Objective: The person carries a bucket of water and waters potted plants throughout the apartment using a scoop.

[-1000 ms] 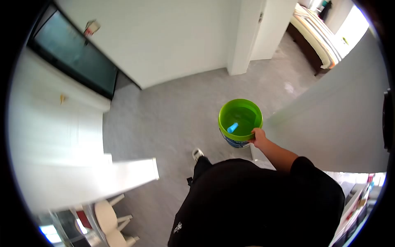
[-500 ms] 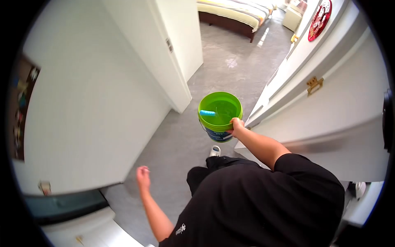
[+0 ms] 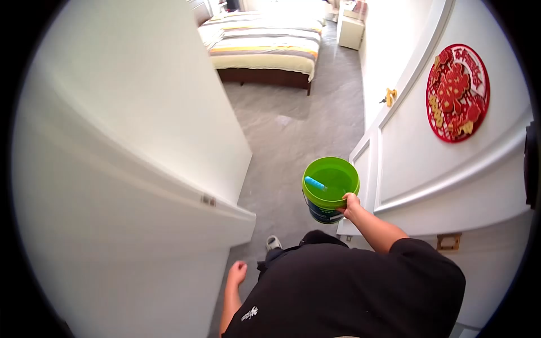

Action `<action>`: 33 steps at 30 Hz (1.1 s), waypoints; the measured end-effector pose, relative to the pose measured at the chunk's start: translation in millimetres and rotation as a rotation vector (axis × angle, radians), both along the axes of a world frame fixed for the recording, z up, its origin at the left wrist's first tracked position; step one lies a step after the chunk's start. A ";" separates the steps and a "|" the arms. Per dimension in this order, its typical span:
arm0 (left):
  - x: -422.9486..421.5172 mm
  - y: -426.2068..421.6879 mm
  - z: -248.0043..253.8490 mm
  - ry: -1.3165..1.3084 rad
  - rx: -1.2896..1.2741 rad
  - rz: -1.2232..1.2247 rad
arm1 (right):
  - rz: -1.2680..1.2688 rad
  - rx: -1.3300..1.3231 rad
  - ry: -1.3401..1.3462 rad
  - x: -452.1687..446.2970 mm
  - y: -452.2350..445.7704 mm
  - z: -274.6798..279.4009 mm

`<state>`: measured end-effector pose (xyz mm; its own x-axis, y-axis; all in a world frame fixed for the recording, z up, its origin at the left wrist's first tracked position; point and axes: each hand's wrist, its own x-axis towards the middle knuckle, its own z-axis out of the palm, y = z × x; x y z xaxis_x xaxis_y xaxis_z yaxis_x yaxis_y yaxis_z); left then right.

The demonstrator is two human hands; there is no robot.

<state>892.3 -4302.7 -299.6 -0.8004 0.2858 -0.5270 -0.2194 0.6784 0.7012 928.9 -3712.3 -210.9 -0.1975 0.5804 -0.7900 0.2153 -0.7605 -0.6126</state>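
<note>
On my feed I see a grey, faintly mottled floor [image 3: 298, 132] stretching away to a bed [image 3: 264, 77], whose dark wooden legs stand on it. Across the bed I make out a cover [image 3: 265, 48] striped in cream, grey and yellow. A pale cabinet [image 3: 350, 34] stands on the floor near the wall; I can't identify the small things on its top.

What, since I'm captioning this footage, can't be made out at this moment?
All in the head view:
Left hand: whether it holds anything; the curled fingers hide the palm.
Green bucket: its underside, hidden by its own wall.
Blue handle: its lower end, too faint against the green.
Dark label: its wording, too small.
Bed: its far end, lost to glare and the top edge.
</note>
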 end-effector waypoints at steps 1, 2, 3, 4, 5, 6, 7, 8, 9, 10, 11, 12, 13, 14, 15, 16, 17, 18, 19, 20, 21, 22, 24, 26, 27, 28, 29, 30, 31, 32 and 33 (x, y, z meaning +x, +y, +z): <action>-53.8 53.5 7.1 0.056 0.035 -0.045 | -0.028 -0.005 -0.016 -2.8 23.7 -6.2; -133.9 106.5 22.3 0.092 0.011 -0.140 | -0.066 -0.011 -0.040 -25.0 48.0 -2.5; -185.7 154.6 61.8 0.132 0.031 -0.228 | -0.083 -0.009 -0.029 -32.3 59.2 1.1; -216.4 206.4 92.1 0.180 0.007 -0.341 | -0.088 0.010 -0.012 -26.9 77.1 -2.3; -274.2 273.0 104.1 0.226 0.052 -0.406 | -0.088 0.033 0.036 -55.4 114.2 -11.5; -297.5 294.1 111.5 0.216 0.087 -0.468 | -0.124 0.030 0.081 -41.0 108.1 5.0; -335.3 314.9 123.3 0.238 0.138 -0.496 | -0.143 0.040 0.090 -45.0 106.8 19.0; -394.1 366.9 119.3 0.248 0.183 -0.523 | -0.164 0.013 0.083 -75.5 142.6 19.3; -412.2 387.8 105.0 0.232 0.179 -0.526 | -0.173 -0.024 0.061 -73.7 161.0 15.1; -434.7 412.0 95.4 0.194 0.230 -0.449 | -0.196 -0.037 0.053 -80.6 190.1 5.6; -494.5 476.2 93.2 0.180 0.299 -0.359 | -0.154 -0.001 0.096 -107.5 244.6 -8.3; -511.3 479.7 49.8 0.236 0.215 -0.287 | -0.186 0.018 0.116 -116.1 244.5 -6.0; -512.4 471.2 -0.4 0.291 0.132 -0.213 | -0.219 0.038 0.136 -137.4 253.0 5.0; -532.1 493.1 -10.2 0.309 -0.042 -0.248 | -0.230 0.008 0.103 -186.9 294.1 30.0; -523.5 473.4 -41.9 0.000 -0.105 -0.284 | -0.228 -0.015 0.069 -193.5 299.8 42.9; -516.6 471.8 -58.5 -0.094 -0.118 -0.426 | -0.212 -0.060 0.012 -214.5 337.2 26.0; -517.3 486.2 -34.9 -0.209 -0.227 -0.666 | -0.245 -0.078 -0.014 -243.3 378.5 19.9; -497.4 481.7 -33.8 -0.334 -0.185 -0.495 | -0.239 -0.094 0.014 -258.0 409.2 16.2; -485.8 485.8 -16.9 -0.306 -0.288 -0.475 | -0.236 -0.112 0.045 -275.5 439.8 12.5; -487.3 495.4 -12.9 -0.355 -0.356 -0.440 | -0.236 -0.112 0.042 -294.6 476.9 7.7; -494.7 504.0 -14.4 -0.421 -0.423 -0.437 | -0.276 -0.133 0.062 -308.0 511.8 0.5; -508.2 515.2 -21.1 -0.481 -0.479 -0.437 | -0.323 -0.157 0.077 -319.1 540.4 -5.9; -558.1 553.3 -38.8 -0.563 -0.568 -0.452 | -0.348 -0.168 0.103 -339.6 598.1 -9.9; -636.1 617.6 -60.4 -0.572 -0.631 -0.491 | -0.377 -0.106 0.144 -375.8 651.8 5.3; -686.1 655.5 -68.6 -0.555 -0.663 -0.522 | -0.382 -0.091 0.149 -401.4 673.9 25.7; -740.8 700.3 -76.2 -0.522 -0.697 -0.566 | -0.386 -0.042 0.130 -422.5 696.7 47.6; -806.6 755.4 -87.3 -0.444 -0.739 -0.636 | -0.390 0.008 0.111 -440.4 723.8 59.8; -868.7 812.7 -99.1 -0.336 -0.782 -0.706 | -0.487 0.008 0.205 -428.6 767.7 4.1; -928.6 880.6 -98.3 -0.193 -0.784 -0.712 | -0.506 0.001 0.201 -438.5 790.4 10.7; -956.1 972.0 -16.1 0.081 -0.510 -0.463 | -0.534 -0.014 0.179 -450.8 818.7 26.3; -1012.1 1054.4 4.0 0.213 -0.382 -0.457 | -0.557 -0.016 0.170 -473.7 855.7 48.7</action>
